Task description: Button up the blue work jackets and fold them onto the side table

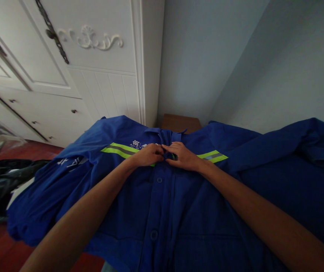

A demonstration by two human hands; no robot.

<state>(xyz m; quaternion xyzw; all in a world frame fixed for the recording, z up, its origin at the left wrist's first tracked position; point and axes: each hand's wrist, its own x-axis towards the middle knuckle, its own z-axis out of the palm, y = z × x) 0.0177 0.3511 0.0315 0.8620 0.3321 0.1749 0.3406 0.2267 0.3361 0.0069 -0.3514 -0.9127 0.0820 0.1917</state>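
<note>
Now left fingers (156, 149) and right fingers (174, 147) pinch the blue jacket (191, 206) together, a button (159, 180) sitting just below them.

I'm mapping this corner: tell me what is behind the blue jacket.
Past the blue jacket show a brown wooden surface, the grey wall and the white wardrobe. The jacket hides the wooden surface's near part; anything else it covers cannot be seen.

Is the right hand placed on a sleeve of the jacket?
No, the right hand is at the front of the jacket, close beside the left hand.
</note>
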